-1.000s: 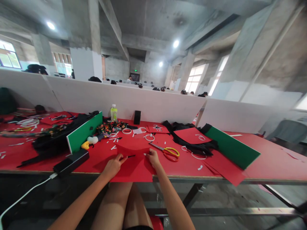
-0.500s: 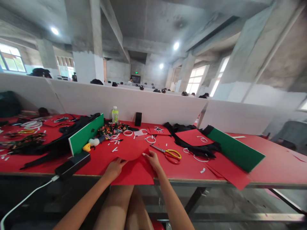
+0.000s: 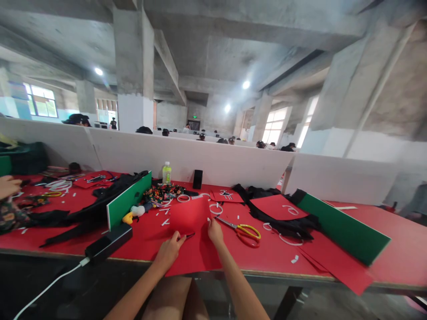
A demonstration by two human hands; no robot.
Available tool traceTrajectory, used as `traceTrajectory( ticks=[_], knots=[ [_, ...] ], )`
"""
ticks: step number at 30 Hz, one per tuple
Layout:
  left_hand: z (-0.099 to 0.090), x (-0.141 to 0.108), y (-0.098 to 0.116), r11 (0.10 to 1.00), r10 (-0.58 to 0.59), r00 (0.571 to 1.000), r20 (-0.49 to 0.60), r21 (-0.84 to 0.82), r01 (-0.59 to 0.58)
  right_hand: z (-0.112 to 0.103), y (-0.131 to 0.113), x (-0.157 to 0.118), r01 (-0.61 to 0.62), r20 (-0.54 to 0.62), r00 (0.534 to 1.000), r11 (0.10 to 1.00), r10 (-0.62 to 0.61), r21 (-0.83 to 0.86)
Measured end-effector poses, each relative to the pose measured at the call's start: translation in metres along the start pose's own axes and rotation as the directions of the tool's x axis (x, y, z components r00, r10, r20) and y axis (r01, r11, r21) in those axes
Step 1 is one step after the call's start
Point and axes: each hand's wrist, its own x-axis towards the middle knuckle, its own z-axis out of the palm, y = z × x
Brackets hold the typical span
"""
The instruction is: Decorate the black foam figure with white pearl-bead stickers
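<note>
A red sheet (image 3: 189, 215) stands folded up in front of me, its upper part raised off the red surface. At its right edge, my right hand (image 3: 215, 232) is closed on the sheet, thumb uppermost. My left hand (image 3: 169, 252) is closed low at the sheet's left side. From its fingertips a thin dark strip (image 3: 190, 235) points right; its kind is unclear. Beneath both hands lies red sheet material (image 3: 195, 260) reaching over the table's front edge. Scissors (image 3: 238, 229) with yellow and red handles lie just right of my right hand, their blades towards it.
Green boards (image 3: 130, 202) stand at left and right (image 3: 343, 229). A black power strip (image 3: 108, 242) with a white cable sits at the front left. Behind are a bottle (image 3: 167, 172), a black phone-like slab (image 3: 198, 179), and white rings (image 3: 216, 209). Another person's hand (image 3: 9, 186) shows far left.
The sheet's upper part has risen into a more upright fold. My left hand has shifted, and a dark strip now shows at its fingertips. The view has tilted up and swung slightly left.
</note>
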Motion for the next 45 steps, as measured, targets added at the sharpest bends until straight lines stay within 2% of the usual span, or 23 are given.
traceTrajectory(
  ticks=[5, 12, 26, 45],
  knots=[
    [-0.003, -0.002, 0.001, 1.0, 0.002, 1.0, -0.008, -0.001, -0.002, 0.007, -0.006, -0.012, -0.026, -0.036, 0.999, 0.992, 0.022, -0.121],
    [-0.005, -0.002, -0.001, 1.0, 0.004, 1.0, 0.002, -0.011, -0.004, -0.001, -0.006, -0.014, 0.067, -0.022, 0.997, 0.981, -0.072, -0.18],
    [-0.014, -0.003, -0.003, 0.999, 0.018, 1.0, 0.017, -0.049, -0.017, -0.004, -0.004, -0.018, 0.144, -0.049, 0.987, 0.972, -0.156, -0.183],
    [-0.002, -0.004, -0.014, 0.998, 0.025, 1.0, -0.014, -0.05, -0.025, -0.003, 0.001, -0.017, 0.144, -0.062, 0.986, 0.974, -0.157, -0.173]
  ],
)
